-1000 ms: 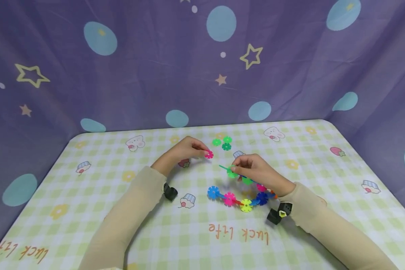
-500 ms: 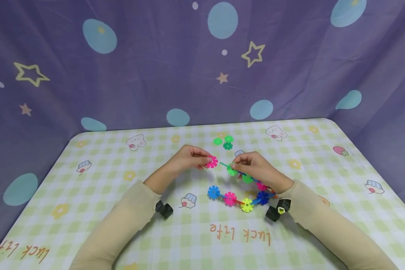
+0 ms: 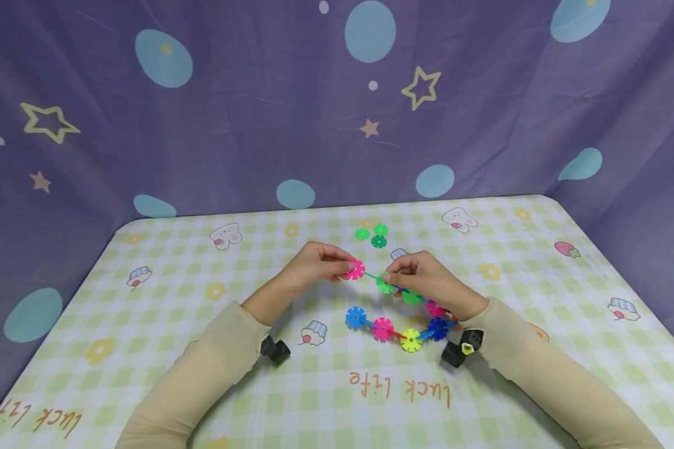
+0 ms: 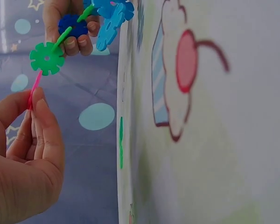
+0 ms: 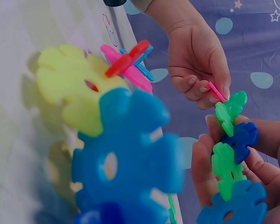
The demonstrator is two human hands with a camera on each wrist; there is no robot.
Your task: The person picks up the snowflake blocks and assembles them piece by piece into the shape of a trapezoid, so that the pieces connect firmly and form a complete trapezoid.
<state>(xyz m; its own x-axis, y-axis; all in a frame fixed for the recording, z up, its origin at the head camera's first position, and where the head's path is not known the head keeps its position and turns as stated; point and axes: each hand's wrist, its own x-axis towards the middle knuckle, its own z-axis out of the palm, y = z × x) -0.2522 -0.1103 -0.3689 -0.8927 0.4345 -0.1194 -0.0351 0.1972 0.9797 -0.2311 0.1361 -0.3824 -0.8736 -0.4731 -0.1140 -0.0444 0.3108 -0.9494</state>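
Note:
My left hand (image 3: 314, 268) pinches a pink snowflake disc (image 3: 358, 270) between thumb and fingers. Its edge meets the notched rim of a green disc (image 4: 46, 59) at the end of a chain of interlocked snowflake discs; how deep it sits in a slot I cannot tell. My right hand (image 3: 427, 279) grips the chain close to that end, around a dark blue disc (image 5: 242, 140). The chain curves back beneath the right wrist, through a yellow disc (image 3: 410, 340) and a pink disc (image 3: 382, 328), to a light blue disc (image 3: 356, 318). Part of it is hidden by the right hand and wrist.
Several loose pieces lie beyond the hands, among them a light green disc (image 3: 362, 234) and a darker green disc (image 3: 379, 241). A checked cloth (image 3: 269, 386) covers the table. Behind the far edge hangs a purple curtain (image 3: 219, 149).
My left hand has come nearer and to the right with the pink disc, closing the gap to the chain's green end. The right hand has stayed almost still, holding the chain.

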